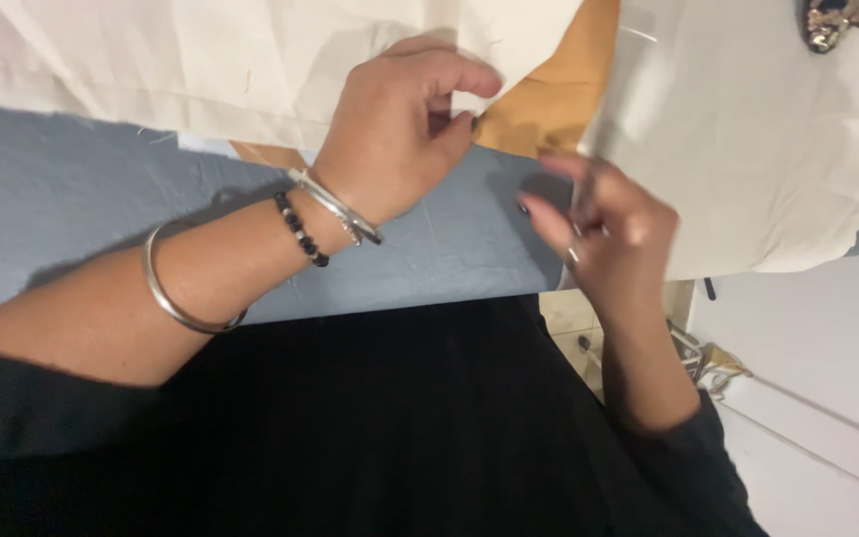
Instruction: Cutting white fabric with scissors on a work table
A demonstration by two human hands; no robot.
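My left hand (400, 129) reaches across the grey-blue padded surface (42, 209) and pinches the lower edge of a cream cloth (201, 60). Silver bangles and a black bead bracelet sit on that wrist and forearm. My right hand (608, 234) is blurred, fingers curled, at the edge of a second fold of cream cloth (768, 149); whether it grips the cloth I cannot tell. Between the two folds a tan brown piece (559, 99) shows.
A dark patterned object (837, 20) lies at the top right on the cloth. Below the right hand are a white surface (827, 378) and some small clutter (708, 363). My black clothing fills the lower frame.
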